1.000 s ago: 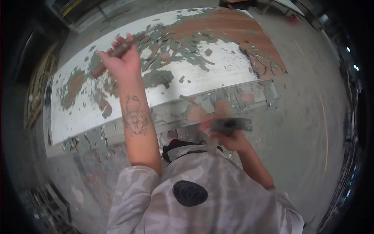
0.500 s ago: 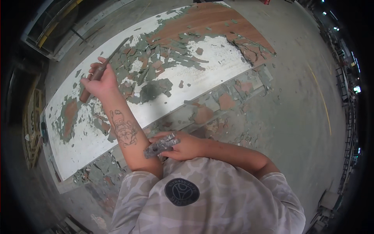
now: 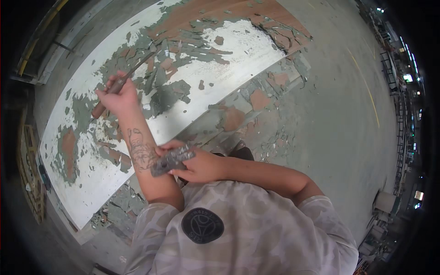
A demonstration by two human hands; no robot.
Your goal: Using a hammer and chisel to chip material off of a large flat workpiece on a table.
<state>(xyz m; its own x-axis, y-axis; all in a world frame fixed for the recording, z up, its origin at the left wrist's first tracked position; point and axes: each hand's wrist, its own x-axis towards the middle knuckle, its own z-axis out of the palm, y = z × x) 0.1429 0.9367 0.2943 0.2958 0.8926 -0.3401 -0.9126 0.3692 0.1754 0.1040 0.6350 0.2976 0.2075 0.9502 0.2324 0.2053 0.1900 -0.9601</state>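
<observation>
- A person looks down on their own two bare arms, working over a large flat panel (image 3: 220, 78) that lies on a concrete floor (image 3: 339, 119).
- The left hand (image 3: 117, 97) is stretched out over the panel, its grip closed in a full fist around the handle of a long scraper (image 3: 120, 83).
- The scraper has a reddish-brown handle and a thin dark blade; it slants up and to the right from the fist, and its tip lies on the panel's surface among flaking paint.
- The left forearm (image 3: 143, 153) carries a dark tattoo and runs from the lower middle of the view up to the fist.
- The right hand (image 3: 198, 166) crosses in front of the chest, and its grip is curled shut around a small grey tool (image 3: 172, 159) crusted with paint.
- That grey tool is pressed against the inside of the left forearm, just below the tattoo.
- The panel is mostly white, with grey-green patches peeling away and reddish-brown board showing underneath, most of it near the far right end.
- Loose paint flakes (image 3: 256, 114) lie scattered along the panel's near edge and on the floor beside it.
- The person wears a pale camouflage shirt (image 3: 238, 229) with a round dark badge on the chest.
</observation>
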